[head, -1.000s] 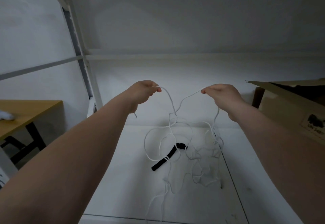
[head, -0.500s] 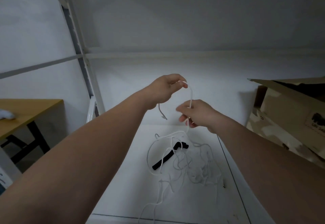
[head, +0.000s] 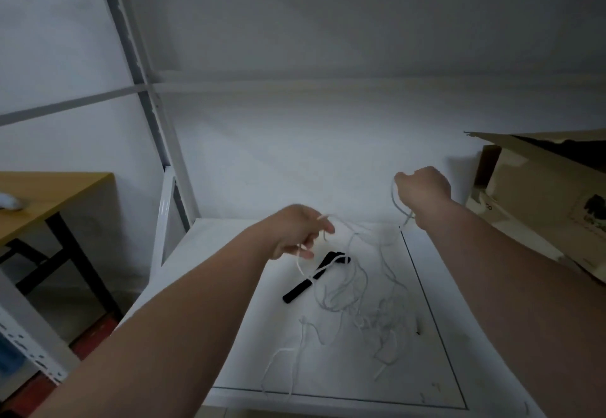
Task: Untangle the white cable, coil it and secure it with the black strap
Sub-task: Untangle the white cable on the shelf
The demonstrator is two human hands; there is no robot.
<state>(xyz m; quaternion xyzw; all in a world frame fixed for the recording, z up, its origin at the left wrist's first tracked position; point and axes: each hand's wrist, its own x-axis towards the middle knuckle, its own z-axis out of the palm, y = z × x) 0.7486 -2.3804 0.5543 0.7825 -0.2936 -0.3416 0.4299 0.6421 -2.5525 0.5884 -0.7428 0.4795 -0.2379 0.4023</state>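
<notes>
the left hand (head: 296, 234) hangs low over the white table (head: 229, 253). its fingers are curled in a loose pinch on the white cable (head: 377, 319) close to one free end, which pokes out beside the fingers. the right hand (head: 423, 188) is raised higher and out to the right, closed into a fist round another stretch of the same cable, and a short loop droops below that fist. the hands are well apart, and that seems to be the point: spreading them draws a length of cord out of the heap so it hangs free and its crossings show.

most of the cable lies on the table between and below the hands, a loose snarl of loops with thin strands trailing toward the near edge. the black strap (head: 300, 289) lies flat on the table just left of the snarl, unused. at least one white strand crosses over it, so it will likely need freeing before it can be lifted.

by the look of it this is the untangling step, early on, with no coil formed yet. the cord looks thin and limp, so a hard pull could tighten knots rather than loosen them.

a cardboard box (head: 541, 194) stands at the right, near the right hand, and a wooden desk (head: 49, 188) sits off to the left.
</notes>
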